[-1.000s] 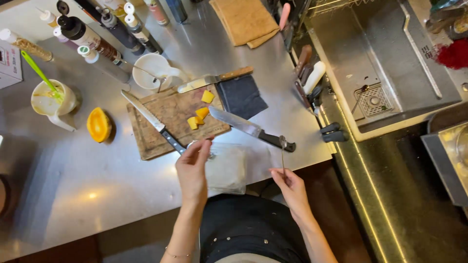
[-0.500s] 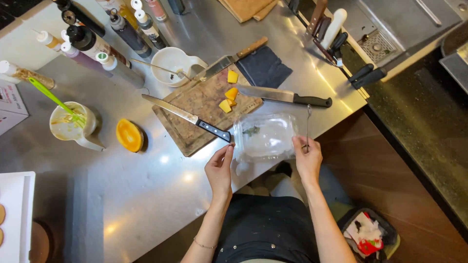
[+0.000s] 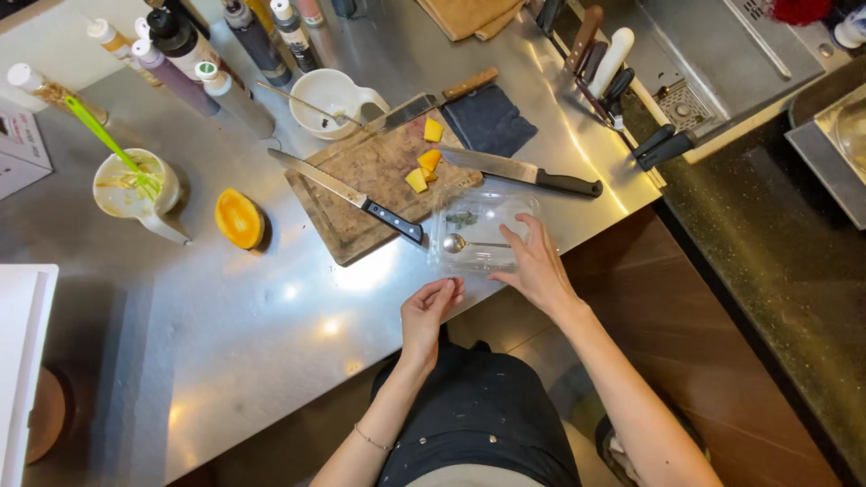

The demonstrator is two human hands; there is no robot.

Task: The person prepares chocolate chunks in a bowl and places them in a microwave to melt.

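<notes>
A brushed steel counter [image 3: 225, 361] fills the view, its near edge running diagonally above a dark wooden floor [image 3: 722, 361], with a black stone worktop [image 3: 794, 261] off to the right.

Nearest the camera, the left hand [image 3: 428, 311] hovers just over the counter's edge, wrist bent, fingers curled loosely inward with the tips drawn together; whether they pinch anything cannot be told. Just beside it, the right hand [image 3: 537, 266] reaches forward with fingers spread and laid flat on the near side of a clear plastic container [image 3: 483, 230], pressing it rather than gripping it. The container sits at the counter's edge, touching the corner of the cutting board; inside lie a small metal spoon [image 3: 456, 243] and a bit of green herb [image 3: 462, 217].

Beyond it, the worn wooden cutting board [image 3: 370, 180] carries yellow fruit pieces [image 3: 424, 167] and a black-handled knife [image 3: 361, 197] laid across it. A second, larger knife [image 3: 523, 171] rests with its blade on the board's right corner, handle toward the counter's edge. A dark folded cloth [image 3: 492, 122] and a wooden-handled scraper [image 3: 433, 99] lie behind.

To the left, a halved orange fruit [image 3: 239, 218] sits apart from the board, then a white jug with a green straw [image 3: 135, 185]. Farther back stand a white pouring bowl [image 3: 329, 95] and a row of squeeze bottles [image 3: 207, 54]. At the far right, knife handles [image 3: 604, 63] stand in a slot beside a steel sink [image 3: 722, 54].

The widest bare stretch of steel lies left of the hands.
</notes>
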